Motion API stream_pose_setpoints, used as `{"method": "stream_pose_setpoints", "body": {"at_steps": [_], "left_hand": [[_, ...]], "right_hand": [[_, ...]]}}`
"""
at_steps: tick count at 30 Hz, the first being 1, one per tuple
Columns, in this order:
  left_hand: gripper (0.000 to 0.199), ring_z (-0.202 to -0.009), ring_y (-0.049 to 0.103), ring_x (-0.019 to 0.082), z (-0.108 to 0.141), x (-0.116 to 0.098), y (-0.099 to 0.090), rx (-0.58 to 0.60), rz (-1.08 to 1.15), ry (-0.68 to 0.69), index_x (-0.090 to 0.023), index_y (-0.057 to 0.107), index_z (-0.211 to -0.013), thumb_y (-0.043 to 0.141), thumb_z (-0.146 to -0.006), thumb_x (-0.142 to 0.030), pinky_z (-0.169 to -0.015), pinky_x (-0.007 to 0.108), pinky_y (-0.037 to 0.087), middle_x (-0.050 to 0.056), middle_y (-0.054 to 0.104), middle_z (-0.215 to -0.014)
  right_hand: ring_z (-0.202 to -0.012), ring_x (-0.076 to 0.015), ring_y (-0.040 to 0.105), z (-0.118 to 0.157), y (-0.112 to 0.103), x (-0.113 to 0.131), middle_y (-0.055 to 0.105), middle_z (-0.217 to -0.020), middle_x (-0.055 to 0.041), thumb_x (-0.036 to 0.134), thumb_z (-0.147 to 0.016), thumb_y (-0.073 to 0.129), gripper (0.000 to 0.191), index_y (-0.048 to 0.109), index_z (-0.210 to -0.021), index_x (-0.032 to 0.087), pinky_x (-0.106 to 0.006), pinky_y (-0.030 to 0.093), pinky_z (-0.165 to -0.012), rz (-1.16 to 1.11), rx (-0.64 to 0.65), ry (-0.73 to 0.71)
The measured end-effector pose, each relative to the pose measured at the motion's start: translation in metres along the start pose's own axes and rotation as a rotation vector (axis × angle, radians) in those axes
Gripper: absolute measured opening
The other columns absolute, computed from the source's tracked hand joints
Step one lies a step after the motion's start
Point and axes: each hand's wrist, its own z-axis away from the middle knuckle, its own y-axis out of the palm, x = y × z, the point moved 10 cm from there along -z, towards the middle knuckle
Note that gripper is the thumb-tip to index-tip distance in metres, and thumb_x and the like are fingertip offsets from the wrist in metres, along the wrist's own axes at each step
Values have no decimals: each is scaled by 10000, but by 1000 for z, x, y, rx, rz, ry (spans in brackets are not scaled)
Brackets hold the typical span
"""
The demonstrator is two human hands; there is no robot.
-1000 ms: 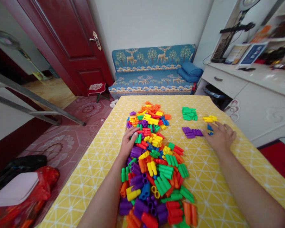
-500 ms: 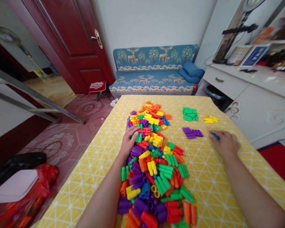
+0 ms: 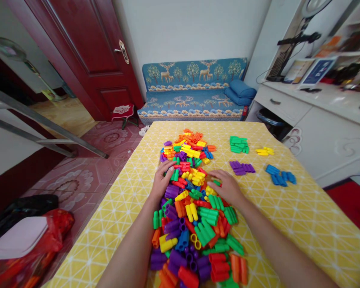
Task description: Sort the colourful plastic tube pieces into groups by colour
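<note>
A long mixed pile of plastic pieces (image 3: 206, 232) in several colours runs down the middle of the table. My left hand (image 3: 163, 178) rests on the pile's left edge, fingers apart, beside red and green pieces. Over the pile's right side is my right hand (image 3: 225, 186), thumb and fingers apart, nothing visible between them, near yellow and green pieces. To the right lie separate groups: green pieces (image 3: 239, 144), yellow pieces (image 3: 265, 151), purple pieces (image 3: 242, 168) and blue pieces (image 3: 280, 176).
The table (image 3: 120, 208) has a yellow patterned cloth. Beyond it stands a blue sofa (image 3: 195, 96). A white cabinet (image 3: 336, 140) is on the right, a red stool (image 3: 123, 112) near the door, and bags (image 3: 58, 230) at the lower left.
My right hand has moved left from the blue pieces to the pile, uncovering the blue group and leaving the piece it was touching there. My left hand has stayed in place.
</note>
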Motion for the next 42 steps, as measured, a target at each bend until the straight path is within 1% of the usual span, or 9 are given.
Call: {"method": "stream_pose_setpoints", "body": {"at_steps": [3, 7, 11, 16, 22, 26, 29, 34, 42], "left_hand": [[359, -1258, 531, 247, -1, -3, 0, 2, -7, 10, -232, 709, -1143, 523, -923, -447, -1133, 454, 352, 79, 653, -1256], [346, -1257, 530, 239, 0, -5, 1, 1, -14, 10, -239, 706, -1153, 519, -931, -429, -1136, 446, 346, 71, 660, -1244], [346, -1262, 527, 235, 1, -5, 1, 5, -14, 8, -238, 703, -1157, 518, -934, -426, -1133, 440, 351, 71, 656, -1250], [346, -1265, 526, 240, 0, -5, 0, 1, -21, 21, -233, 706, -1143, 522, -929, -433, -1131, 450, 354, 76, 657, -1252], [344, -1272, 519, 240, 0, -5, 1, 3, -29, 11, -234, 705, -1147, 516, -933, -427, -1138, 452, 344, 72, 660, -1249], [342, -1271, 520, 237, 0, -4, 0, 1, -27, 7, -233, 705, -1149, 518, -933, -421, -1139, 449, 343, 72, 654, -1257], [342, -1266, 525, 240, 0, -5, 0, 2, -28, 13, -233, 705, -1150, 516, -934, -420, -1134, 454, 350, 72, 656, -1254], [341, -1255, 535, 243, 0, -6, 1, 4, -25, 16, -235, 705, -1147, 517, -933, -423, -1126, 456, 363, 72, 659, -1247], [339, -1264, 526, 238, 0, -5, 1, 7, -18, 12, -238, 706, -1146, 520, -932, -425, -1134, 450, 354, 70, 655, -1253]], "right_hand": [[-1081, -285, 582, 6, 15, 5, 663, -1146, -80, 366, -837, 613, 285, 692, -1081, 242, -491, 465, -946, 114, 14, -10], [-1149, -274, 557, 8, 12, -3, 625, -1230, -91, 382, -860, 589, 423, 608, -1254, 229, -468, 450, -989, 80, 8, -3], [-1216, -250, 528, 9, 12, 5, 582, -1314, -75, 342, -886, 554, 473, 530, -1350, 256, -436, 434, -1031, 35, 29, -62], [-1055, -261, 593, 14, 0, 3, 649, -1115, -99, 374, -874, 572, 379, 626, -1209, 205, -410, 490, -926, 157, -52, 32], [-1008, -277, 593, 18, -9, 1, 643, -1039, -113, 410, -859, 592, 349, 665, -1114, 185, -407, 492, -862, 291, -67, 54], [-949, -244, 594, 16, -4, 3, 651, -955, -83, 333, -859, 593, 197, 688, -969, 200, -380, 483, -846, 201, -10, -12], [-942, -234, 585, 15, -2, 7, 657, -933, -66, 277, -842, 603, 142, 687, -937, 212, -384, 471, -851, 115, 30, -82], [-938, -231, 582, 16, -1, 11, 654, -946, -59, 175, -784, 605, 126, 676, -877, 222, -391, 460, -837, -7, 88, -142], [-955, -234, 597, 16, -1, 13, 659, -979, -59, 164, -762, 596, 113, 639, -841, 233, -418, 453, -868, -194, 159, -198]]}}
